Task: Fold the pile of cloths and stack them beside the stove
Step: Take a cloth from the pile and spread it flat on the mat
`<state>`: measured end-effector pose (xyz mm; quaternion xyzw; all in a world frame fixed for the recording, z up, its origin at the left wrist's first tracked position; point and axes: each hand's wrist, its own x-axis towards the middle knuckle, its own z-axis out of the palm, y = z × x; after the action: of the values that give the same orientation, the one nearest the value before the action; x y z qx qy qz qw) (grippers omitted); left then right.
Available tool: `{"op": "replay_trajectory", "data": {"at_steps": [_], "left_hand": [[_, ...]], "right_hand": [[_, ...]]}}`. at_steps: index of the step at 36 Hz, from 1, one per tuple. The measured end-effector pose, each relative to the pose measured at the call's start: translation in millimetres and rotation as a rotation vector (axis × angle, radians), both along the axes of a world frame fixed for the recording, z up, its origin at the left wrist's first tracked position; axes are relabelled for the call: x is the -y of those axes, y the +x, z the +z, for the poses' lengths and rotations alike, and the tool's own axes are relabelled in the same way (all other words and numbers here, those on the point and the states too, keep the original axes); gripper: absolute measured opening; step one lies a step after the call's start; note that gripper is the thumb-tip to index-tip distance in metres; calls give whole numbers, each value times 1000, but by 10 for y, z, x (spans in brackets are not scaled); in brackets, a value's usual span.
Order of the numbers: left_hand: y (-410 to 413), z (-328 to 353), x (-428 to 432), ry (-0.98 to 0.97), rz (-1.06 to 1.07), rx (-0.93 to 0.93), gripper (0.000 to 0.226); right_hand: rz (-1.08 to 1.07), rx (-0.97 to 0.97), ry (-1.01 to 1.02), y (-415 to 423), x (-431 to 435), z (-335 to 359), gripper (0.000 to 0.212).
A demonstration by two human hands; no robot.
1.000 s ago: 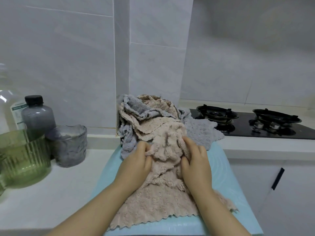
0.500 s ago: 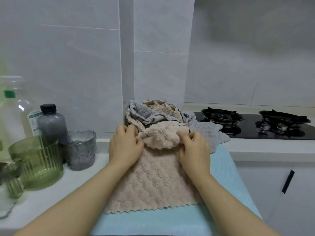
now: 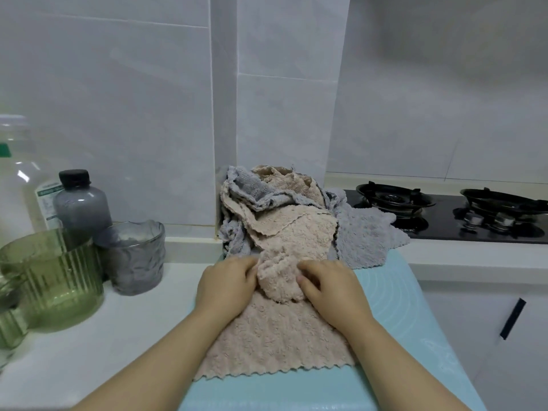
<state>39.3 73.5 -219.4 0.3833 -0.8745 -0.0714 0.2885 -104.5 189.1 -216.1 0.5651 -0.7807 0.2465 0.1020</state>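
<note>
Item 1. Left hand (image 3: 226, 287): knuckles up, fingers (image 3: 244, 266) curled, their tips buried in the left side of a bunched fold of the beige cloth (image 3: 275, 330), gripping it.

Item 2. Right hand (image 3: 332, 289): fingers curled, thumb (image 3: 305, 282) pressed in against the right side of the same fold, pinching it. The two hands sit close together with the bunched fold between them.

Item 3. Beige cloth: near half lies flat on the blue mat (image 3: 415, 327), scalloped edge toward the person; far half is gathered up and doubled over at the hands.

Item 4. Pile of cloths (image 3: 275, 209): beige and grey pieces, crumpled, heaped against the wall corner just behind the hands. One grey cloth (image 3: 367, 235) spreads to the right, its edge reaching the stove (image 3: 444, 216).

Item 5. Stove: black, two burners, to the right of the pile.

Item 6. Counter (image 3: 89, 336), left side: green glass jar (image 3: 50, 277), grey glass cup (image 3: 133, 256), grey bottle (image 3: 80, 203) with black cap, clear bottle (image 3: 17, 188), grouped closely.
</note>
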Motion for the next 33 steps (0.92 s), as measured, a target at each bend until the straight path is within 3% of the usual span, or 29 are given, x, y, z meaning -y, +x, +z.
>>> {"op": "replay_trajectory", "data": {"at_steps": [7, 12, 15, 19, 22, 25, 27, 30, 33], "left_hand": [[91, 42, -53, 69, 0, -396, 7], [115, 308, -72, 71, 72, -709, 9], [76, 504, 0, 83, 132, -781, 8], [5, 563, 210, 126, 214, -611, 12], [-31, 475, 282, 243, 201, -438, 18], [2, 352, 206, 306, 115, -382, 25], [78, 259, 118, 229, 67, -316, 21], [233, 128, -1, -15, -49, -110, 17], [394, 55, -121, -43, -238, 67, 24]], "right_hand": [[-39, 173, -335, 10, -53, 20, 8], [-157, 438, -622, 30, -107, 184, 10], [-225, 530, -688, 16, -90, 375, 9], [-295, 559, -560, -123, 47, 551, 11], [-323, 624, -214, -205, 110, 542, 46], [-211, 667, -72, -146, -5, 456, 65], [-162, 574, -63, -99, -114, 347, 59], [-122, 319, -82, -83, -286, 162, 32], [-2, 148, 11, -38, -486, 42, 5]]}}
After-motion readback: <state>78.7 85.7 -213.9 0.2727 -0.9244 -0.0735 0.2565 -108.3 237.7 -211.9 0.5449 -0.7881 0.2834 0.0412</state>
